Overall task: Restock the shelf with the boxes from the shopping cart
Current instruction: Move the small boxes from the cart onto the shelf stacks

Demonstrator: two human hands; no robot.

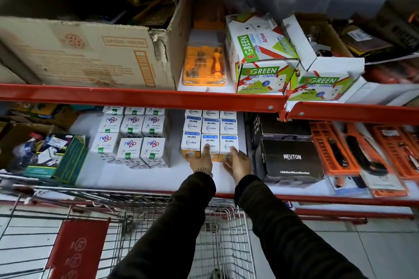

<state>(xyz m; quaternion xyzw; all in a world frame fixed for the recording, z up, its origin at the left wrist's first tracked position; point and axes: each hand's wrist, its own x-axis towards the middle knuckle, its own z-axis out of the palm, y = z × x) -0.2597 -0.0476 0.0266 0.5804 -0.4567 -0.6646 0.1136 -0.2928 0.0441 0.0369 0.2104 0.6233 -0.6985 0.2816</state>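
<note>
Small white and yellow Wipro Garnet boxes [210, 130] stand in rows on the white lower shelf [145, 176]. My left hand [201, 158] rests against the front of the nearest row, forefinger up on the middle box [211, 142]. My right hand [237, 162] presses the front right box [228, 142] from its front and side. Both hands touch the front row, fingers spread, neither lifting a box. The wire shopping cart [140, 208] stands below, under my arms; I cannot tell what lies inside it.
White Nippo boxes [133, 142] stand left of the Wipro rows. Black Neuton boxes [292, 156] sit to the right, then orange tool packs [353, 152]. A red shelf rail [140, 95] overhangs above, carrying a large carton [90, 52] and R-Green boxes [260, 56].
</note>
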